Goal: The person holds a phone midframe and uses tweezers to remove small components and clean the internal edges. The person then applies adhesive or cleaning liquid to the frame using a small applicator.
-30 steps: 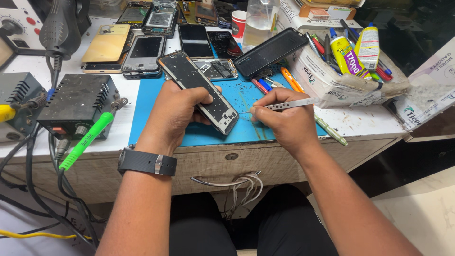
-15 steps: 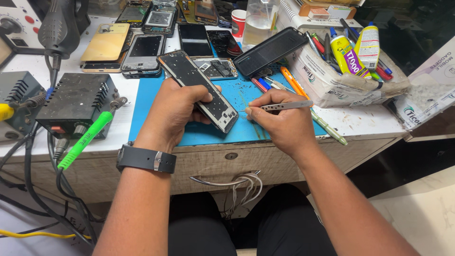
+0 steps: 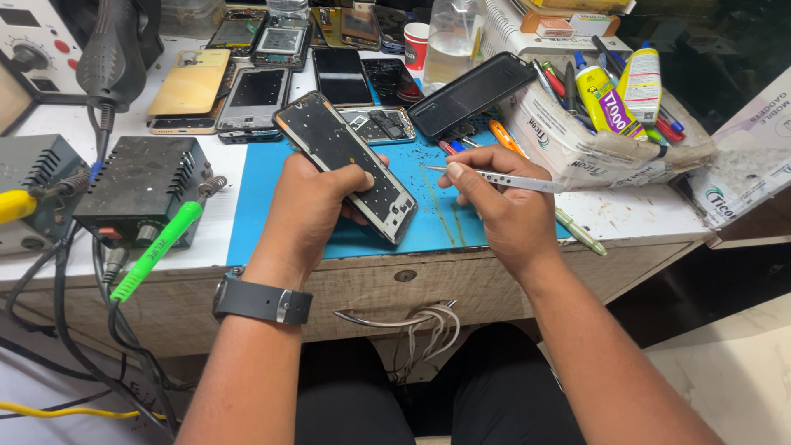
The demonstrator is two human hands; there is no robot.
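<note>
Tweezers (image 3: 494,176) lifted off phone frame (image 3: 346,165) (left hand (image 3: 309,210) gripping).

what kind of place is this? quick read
Most likely a phone repair bench. The left hand holds an opened black phone frame over a blue work mat, the right hand holds metal tweezers, and more dismantled phones lie behind, beside a black soldering station box.
</note>
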